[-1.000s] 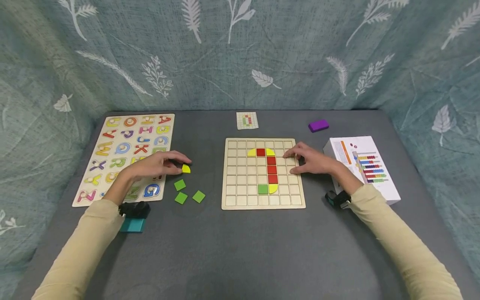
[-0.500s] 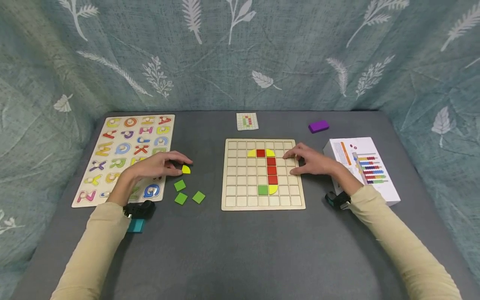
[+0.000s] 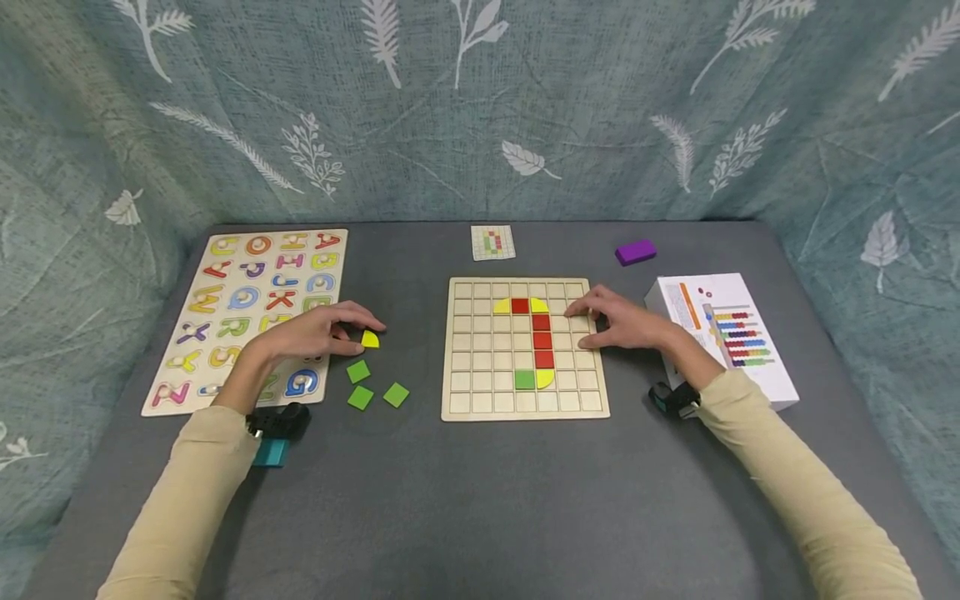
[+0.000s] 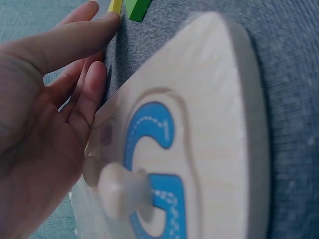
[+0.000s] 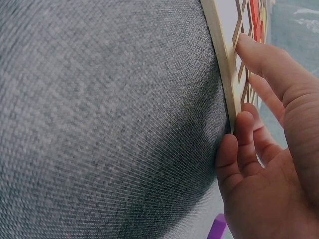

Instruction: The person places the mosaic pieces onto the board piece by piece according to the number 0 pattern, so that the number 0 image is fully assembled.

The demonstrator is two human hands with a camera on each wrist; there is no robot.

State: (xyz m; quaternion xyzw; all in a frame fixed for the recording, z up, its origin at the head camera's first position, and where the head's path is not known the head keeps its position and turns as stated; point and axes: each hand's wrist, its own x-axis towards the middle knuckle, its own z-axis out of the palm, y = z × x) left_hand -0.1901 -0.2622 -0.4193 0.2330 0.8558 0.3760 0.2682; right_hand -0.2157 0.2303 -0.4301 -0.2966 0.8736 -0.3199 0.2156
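A wooden grid board [image 3: 480, 392] lies at the table's middle. It holds a hook-shaped figure of red squares [image 3: 542, 340], yellow quarter rounds and one green square [image 3: 525, 380]. My right hand [image 3: 581, 327] rests flat on the board's right edge [image 5: 224, 74], fingers nearly straight, holding nothing. My left hand [image 3: 354, 333] reaches over the corner of the alphabet puzzle [image 3: 247, 292], and its fingertips touch a loose yellow quarter-round piece [image 3: 370, 339] on the cloth. In the left wrist view the extended finger [image 4: 75, 40] points at that yellow piece [image 4: 114, 6]. Three green squares [image 3: 360, 397] lie just in front of it.
A small pattern card [image 3: 492, 242] and a purple block [image 3: 636, 252] lie at the back. A white printed box [image 3: 723, 333] sits right of the board. The blue letter G [image 4: 149, 149] with its peg is under my left palm. A leaf-print curtain surrounds the table.
My left forearm has drawn in slightly. Both hands and all the pieces stay where they were.
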